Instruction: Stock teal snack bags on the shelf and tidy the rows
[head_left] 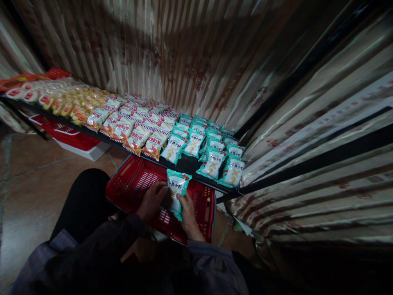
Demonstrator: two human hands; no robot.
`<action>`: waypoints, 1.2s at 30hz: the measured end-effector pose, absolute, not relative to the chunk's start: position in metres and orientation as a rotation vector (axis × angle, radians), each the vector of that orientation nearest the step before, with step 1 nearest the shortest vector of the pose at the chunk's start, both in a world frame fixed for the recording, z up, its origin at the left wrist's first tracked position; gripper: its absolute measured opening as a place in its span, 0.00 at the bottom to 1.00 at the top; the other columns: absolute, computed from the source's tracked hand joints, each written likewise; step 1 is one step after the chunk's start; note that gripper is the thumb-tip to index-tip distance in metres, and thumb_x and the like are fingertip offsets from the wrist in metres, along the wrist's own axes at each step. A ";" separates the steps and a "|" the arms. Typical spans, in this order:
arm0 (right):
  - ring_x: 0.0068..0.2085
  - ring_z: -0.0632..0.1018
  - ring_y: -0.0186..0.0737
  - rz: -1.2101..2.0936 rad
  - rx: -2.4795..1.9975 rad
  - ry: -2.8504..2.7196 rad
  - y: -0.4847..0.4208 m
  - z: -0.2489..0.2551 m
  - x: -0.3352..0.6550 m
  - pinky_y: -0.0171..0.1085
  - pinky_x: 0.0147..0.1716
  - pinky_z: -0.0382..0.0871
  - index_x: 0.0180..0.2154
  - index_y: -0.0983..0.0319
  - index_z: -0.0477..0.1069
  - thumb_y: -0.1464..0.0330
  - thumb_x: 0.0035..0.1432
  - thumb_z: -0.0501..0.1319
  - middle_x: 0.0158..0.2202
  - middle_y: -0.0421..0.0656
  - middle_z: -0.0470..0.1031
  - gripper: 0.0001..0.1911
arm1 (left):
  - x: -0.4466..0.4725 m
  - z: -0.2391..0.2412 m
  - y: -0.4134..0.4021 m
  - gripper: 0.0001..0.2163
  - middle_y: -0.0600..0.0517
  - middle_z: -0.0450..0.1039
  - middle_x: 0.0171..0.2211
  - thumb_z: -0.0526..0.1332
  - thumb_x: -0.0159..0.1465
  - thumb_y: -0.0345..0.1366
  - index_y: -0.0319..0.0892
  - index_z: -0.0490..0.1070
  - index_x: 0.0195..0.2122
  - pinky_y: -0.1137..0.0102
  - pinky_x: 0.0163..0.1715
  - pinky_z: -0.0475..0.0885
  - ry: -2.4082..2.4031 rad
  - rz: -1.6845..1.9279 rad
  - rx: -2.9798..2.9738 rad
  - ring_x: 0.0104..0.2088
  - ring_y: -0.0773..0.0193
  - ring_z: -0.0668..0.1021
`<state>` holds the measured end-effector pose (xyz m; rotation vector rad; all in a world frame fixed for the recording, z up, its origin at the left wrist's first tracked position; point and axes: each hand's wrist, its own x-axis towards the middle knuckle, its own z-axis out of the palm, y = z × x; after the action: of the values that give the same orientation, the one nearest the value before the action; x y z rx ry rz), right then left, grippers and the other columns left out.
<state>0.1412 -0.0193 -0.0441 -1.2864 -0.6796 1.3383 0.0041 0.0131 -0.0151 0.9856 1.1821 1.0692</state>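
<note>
A green-and-white snack bag [175, 189] is held upright over the red basket, its printed front towards me. My right hand [188, 216] is closed on its lower right side, thumb across the front. At the bag's left edge, the curled fingers of my left hand [152, 200] grip it, partly hidden behind the bag. Below both hands is the red plastic basket [123, 186] with slotted walls. More bags of the same green kind [212, 163] stand in rows on the black shelf [188, 164] just beyond, with a gap in the front row.
Left of the green bags are rows of white-and-orange snack bags [138, 137], then yellow packets [66, 107] and an orange-red package [37, 77]. Another red basket [72, 137] sits under the shelf at left. Striped curtains [172, 53] hang behind, and a dark post [270, 94] rises at right.
</note>
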 end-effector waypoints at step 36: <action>0.37 0.75 0.39 1.049 -1.439 -0.841 -0.009 -0.040 0.152 0.35 0.37 0.68 0.41 0.61 0.73 0.45 0.49 0.60 0.36 0.42 0.79 0.28 | 0.033 0.013 0.030 0.18 0.53 0.75 0.26 0.66 0.48 0.50 0.42 0.66 0.31 0.71 0.23 0.69 1.041 0.986 0.786 0.23 0.64 0.76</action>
<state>0.1521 -0.0086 -0.0398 -1.4393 -0.8414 1.0493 0.0330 0.0299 0.0130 0.7863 1.0414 0.9858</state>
